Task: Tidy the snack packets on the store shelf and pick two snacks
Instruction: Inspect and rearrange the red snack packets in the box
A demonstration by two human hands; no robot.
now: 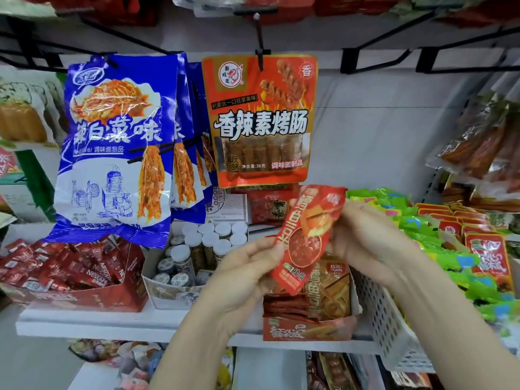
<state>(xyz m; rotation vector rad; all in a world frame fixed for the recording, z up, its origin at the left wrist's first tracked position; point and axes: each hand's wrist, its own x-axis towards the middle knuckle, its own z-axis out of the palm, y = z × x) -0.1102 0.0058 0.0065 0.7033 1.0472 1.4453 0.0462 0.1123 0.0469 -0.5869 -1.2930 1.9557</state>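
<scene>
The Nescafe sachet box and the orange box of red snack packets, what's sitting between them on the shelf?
In the head view, a white carton of small white-capped jars stands between the Nescafe box and the orange box.

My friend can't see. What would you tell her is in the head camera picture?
Two hands, left hand and right hand, hold up a slim red foil snack packet above an open red cardboard box of similar packets on a white store shelf. Blue plastic snack bags and an orange-red sausage snack bag hang above.

Glossy plastic film on red snack packet (pixel 306 237) & blue hanging packs (pixel 115 147), both catching glare; matt perforated plastic basket (pixel 385 313); black metal hooks (pixel 260 40); cardboard display box (pixel 306 330) showing printed, slightly shiny
</scene>
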